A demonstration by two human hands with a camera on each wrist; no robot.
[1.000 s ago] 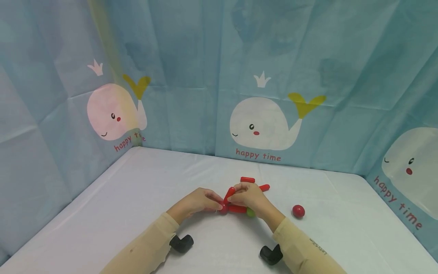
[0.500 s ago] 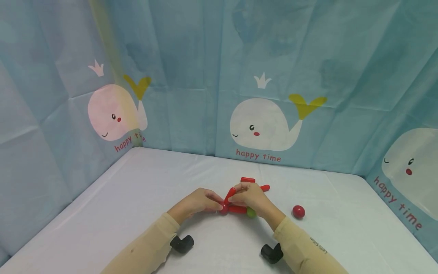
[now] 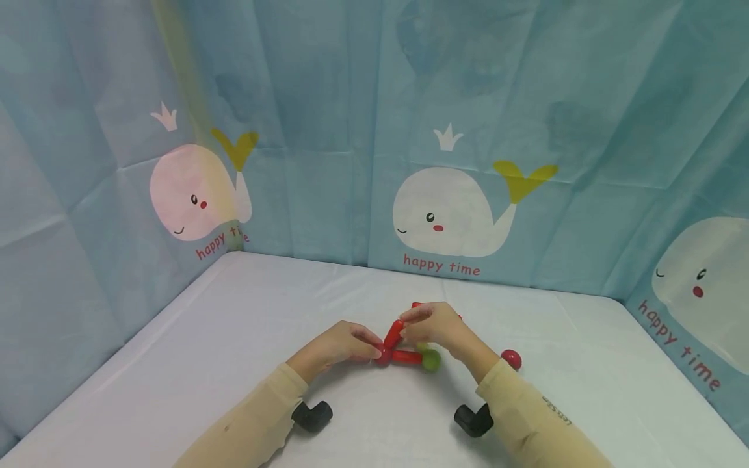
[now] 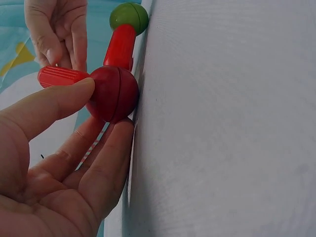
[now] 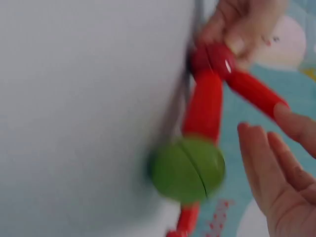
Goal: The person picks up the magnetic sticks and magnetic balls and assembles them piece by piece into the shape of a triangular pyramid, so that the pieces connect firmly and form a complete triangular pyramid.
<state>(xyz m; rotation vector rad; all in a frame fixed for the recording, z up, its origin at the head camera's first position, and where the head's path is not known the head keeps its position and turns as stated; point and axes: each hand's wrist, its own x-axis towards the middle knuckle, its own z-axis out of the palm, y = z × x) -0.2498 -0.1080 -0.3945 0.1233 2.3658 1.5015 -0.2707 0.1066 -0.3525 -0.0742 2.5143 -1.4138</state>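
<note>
My left hand point(image 3: 339, 344) pinches a dark red ball point(image 4: 116, 94) between thumb and fingers, low over the white table. Two red rods meet at this ball. One rod point(image 3: 394, 333) slants upward; the other rod point(image 3: 407, 357) runs right to a green ball point(image 3: 431, 361) with a groove around it. Beside the slanted rod's upper end is my right hand point(image 3: 441, 328), its fingers spread and relaxed. In the right wrist view, the thumb overlaps that rod's tip point(image 5: 259, 96), while the other fingers stand apart from it.
A loose red ball point(image 3: 512, 359) sits on the white table point(image 3: 585, 390), partly behind the right forearm. More red rods, including one rod point(image 3: 417, 304), lie behind the right hand, mostly hidden. A pale yellow-green piece point(image 3: 422, 347) shows beneath it. A printed curtain point(image 3: 328, 195) borders the table.
My right hand has loosened from the slanted rod and shifted up and right, uncovering more of the green ball. The left hand and the joined pieces have stayed put.
</note>
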